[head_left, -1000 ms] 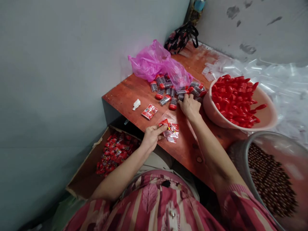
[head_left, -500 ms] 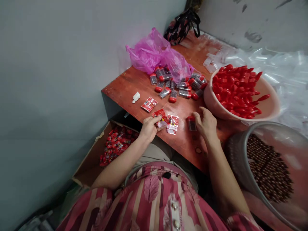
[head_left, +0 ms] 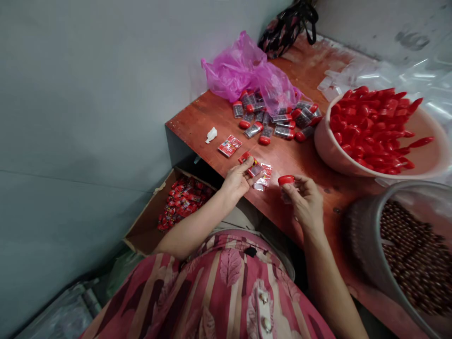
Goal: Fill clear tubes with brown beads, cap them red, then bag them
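Observation:
Near the table's front edge, my left hand [head_left: 238, 182] has its thumb and fingers closed on a red printed packet [head_left: 254, 168]. To its right, my right hand [head_left: 306, 200] grips a small clear container with a red cap [head_left: 286, 180], cap upward; the fingers hide part of its body. Between the two hands, more red and white packets [head_left: 263, 178] lie on the table. A small stack of red packets [head_left: 230, 145] rests behind my left hand. Farther back are several dark-filled, red-capped containers [head_left: 265, 135], partly under a pink plastic bag [head_left: 235, 68].
A pink bowl of red caps [head_left: 323, 146] stands at the right, with a grey tub of brown balls [head_left: 363, 235] nearer me. Clear plastic pieces [head_left: 374, 73] lie behind. Below the table's left edge is a carton [head_left: 141, 226] of red packages. White tissue [head_left: 211, 135] lies at the left.
My right hand has taken hold of the red-capped container and raised it from the table. My left hand still holds the packet, now tilted differently. The view has shifted, moving the table items rightward.

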The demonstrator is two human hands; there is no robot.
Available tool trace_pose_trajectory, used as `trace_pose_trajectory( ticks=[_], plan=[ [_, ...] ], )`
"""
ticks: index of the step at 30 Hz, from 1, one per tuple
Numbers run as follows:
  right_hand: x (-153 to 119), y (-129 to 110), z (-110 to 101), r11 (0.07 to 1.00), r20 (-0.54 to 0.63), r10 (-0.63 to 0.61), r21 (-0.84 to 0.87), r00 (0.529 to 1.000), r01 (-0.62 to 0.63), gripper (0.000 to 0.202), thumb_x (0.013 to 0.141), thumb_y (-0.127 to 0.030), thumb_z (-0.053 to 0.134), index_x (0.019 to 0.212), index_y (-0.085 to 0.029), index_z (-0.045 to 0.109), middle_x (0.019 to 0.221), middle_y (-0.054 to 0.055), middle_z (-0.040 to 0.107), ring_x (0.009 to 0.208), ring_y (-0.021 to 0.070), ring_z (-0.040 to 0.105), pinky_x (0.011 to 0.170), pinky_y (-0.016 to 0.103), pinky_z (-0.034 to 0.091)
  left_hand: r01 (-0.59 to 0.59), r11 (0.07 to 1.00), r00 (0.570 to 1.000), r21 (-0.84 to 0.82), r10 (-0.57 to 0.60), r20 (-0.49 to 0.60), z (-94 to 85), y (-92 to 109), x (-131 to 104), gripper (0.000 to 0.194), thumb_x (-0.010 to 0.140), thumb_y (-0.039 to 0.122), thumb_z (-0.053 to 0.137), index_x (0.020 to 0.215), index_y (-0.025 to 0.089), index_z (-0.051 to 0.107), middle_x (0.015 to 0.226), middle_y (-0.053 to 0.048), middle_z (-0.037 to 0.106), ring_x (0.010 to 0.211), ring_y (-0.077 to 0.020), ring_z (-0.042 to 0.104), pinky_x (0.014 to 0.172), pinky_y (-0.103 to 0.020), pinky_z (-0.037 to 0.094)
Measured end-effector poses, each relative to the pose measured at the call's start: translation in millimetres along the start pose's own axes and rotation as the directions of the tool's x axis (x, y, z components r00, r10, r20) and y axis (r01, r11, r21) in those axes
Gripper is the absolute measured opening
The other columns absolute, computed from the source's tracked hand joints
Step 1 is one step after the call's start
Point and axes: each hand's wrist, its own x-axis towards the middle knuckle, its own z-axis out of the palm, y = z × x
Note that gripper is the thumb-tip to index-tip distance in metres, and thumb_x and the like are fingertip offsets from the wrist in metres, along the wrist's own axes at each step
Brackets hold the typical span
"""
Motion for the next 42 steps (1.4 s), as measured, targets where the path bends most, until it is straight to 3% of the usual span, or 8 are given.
trace_pose_trajectory(
  ticks=[3,10,14,22,28,35,39,42],
  plan=[
    [-20,-5,16,0.983,0.064,-0.052,0.179,0.997,0.039,0.042,0.081,-0.041,0.067,0.118,-0.024,0.058,0.094,0.003,0.068,0.075,0.0160,0.063,0.069,0.032,0.054,0.022,0.999,1.000,-0.030,-0.022,-0.003,5.6,-5,0,0.010,0.079,0.014,0.070,0.074,0.013,0.062,0.069,0.000,0.069,0.066,-0.0130,0.068,0.081,-0.036,0.060],
    [-25,3,28,0.987,-0.072,-0.136,0.075,0.988,0.141,0.044,0.083,-0.036,0.066,0.124,-0.023,0.057,0.103,0.005,0.067,0.083,0.0175,0.064,0.079,0.036,0.055,0.084,0.995,0.996,-0.044,-0.084,0.011,16.6,-15,-6,0.010,0.081,0.015,0.068,0.073,0.013,0.062,0.068,-0.001,0.069,0.062,-0.0115,0.067,0.077,-0.030,0.059],
    [-23,2,28,0.982,-0.087,-0.121,0.137,0.989,0.132,0.042,0.081,-0.037,0.068,0.119,-0.023,0.056,0.106,0.006,0.066,0.087,0.0176,0.066,0.082,0.036,0.055,0.089,0.995,0.993,-0.037,-0.086,0.078,18.5,-20,-7,0.012,0.079,0.016,0.071,0.074,0.012,0.061,0.069,-0.002,0.069,0.062,-0.0117,0.067,0.073,-0.027,0.058],
    [-20,5,29,0.965,-0.127,-0.084,0.237,0.988,0.113,0.032,0.078,-0.034,0.073,0.103,-0.022,0.056,0.091,0.001,0.063,0.076,0.0147,0.065,0.073,0.032,0.056,-0.010,0.996,0.980,0.085,-0.007,0.198,23.0,-29,-6,0.025,0.069,0.024,0.081,0.070,0.012,0.059,0.066,-0.001,0.069,0.059,-0.0113,0.066,0.071,-0.025,0.055],
    [-14,11,29,0.953,-0.200,-0.097,0.264,0.975,0.149,0.031,0.075,-0.034,0.075,0.095,-0.021,0.054,0.084,-0.002,0.060,0.070,0.0121,0.061,0.065,0.027,0.053,-0.036,0.988,0.937,0.148,-0.018,0.349,22.0,-32,-5,0.030,0.062,0.027,0.085,0.073,0.010,0.062,0.067,-0.002,0.070,0.060,-0.0125,0.066,0.067,-0.025,0.054],
    [-13,12,29,0.958,-0.239,-0.164,0.195,0.957,0.212,0.028,0.076,-0.032,0.074,0.095,-0.022,0.056,0.084,-0.002,0.060,0.068,0.0103,0.059,0.061,0.023,0.049,-0.034,0.975,0.945,0.219,-0.040,0.323,20.0,-38,-1,0.030,0.058,0.024,0.087,0.073,0.009,0.065,0.069,-0.003,0.071,0.061,-0.0107,0.065,0.065,-0.023,0.053],
    [-11,8,27,0.949,-0.235,-0.091,0.274,0.968,0.156,0.031,0.071,-0.034,0.077,0.088,-0.022,0.054,0.077,-0.004,0.059,0.063,0.0099,0.058,0.059,0.023,0.050,-0.070,0.949,0.945,0.309,-0.037,0.326,20.5,-36,1,0.034,0.053,0.029,0.089,0.068,0.009,0.065,0.064,-0.003,0.069,0.058,-0.0112,0.064,0.063,-0.024,0.052],
    [-8,6,27,0.878,-0.109,0.033,0.479,0.994,0.023,0.038,0.066,-0.037,0.080,0.085,-0.023,0.050,0.073,-0.006,0.058,0.058,0.0109,0.060,0.058,0.026,0.054,-0.114,0.908,0.926,0.403,-0.050,0.375,21.6,-32,0,0.039,0.051,0.036,0.088,0.068,0.009,0.066,0.061,-0.003,0.067,0.051,-0.0120,0.060,0.053,-0.025,0.048]
  ],
)
